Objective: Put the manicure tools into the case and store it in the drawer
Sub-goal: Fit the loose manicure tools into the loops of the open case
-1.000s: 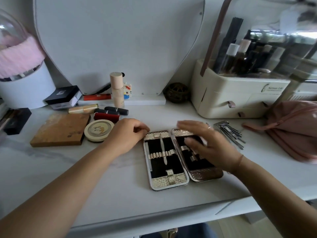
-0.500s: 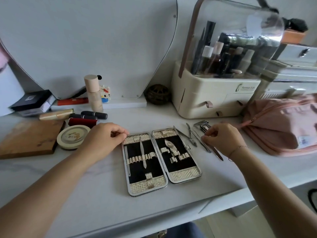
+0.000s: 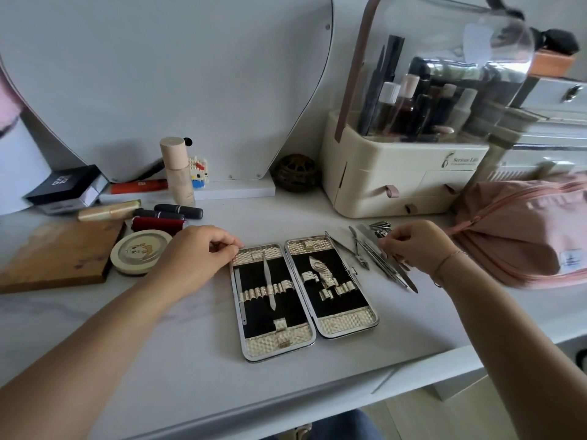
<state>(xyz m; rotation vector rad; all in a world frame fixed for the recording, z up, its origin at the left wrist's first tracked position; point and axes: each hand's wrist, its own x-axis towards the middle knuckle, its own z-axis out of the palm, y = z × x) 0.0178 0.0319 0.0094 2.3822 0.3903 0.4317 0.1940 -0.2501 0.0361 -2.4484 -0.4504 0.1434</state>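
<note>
Open manicure case (image 3: 344,301) lies flat on the white worktop (image 3: 190,360), centre frame. Left hand (image 3: 197,252), fingers curled, holds its upper left corner; right hand (image 3: 416,246) pinches loose manicure tools (image 3: 389,268) just right of it

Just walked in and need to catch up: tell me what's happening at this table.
A person is packing a manicure set. The case lies open on the table, with one slim tool strapped into its left half and most loops empty. The left hand grips the case's top left corner, while the right hand pinches at the loose tools piled right of the case.
</note>
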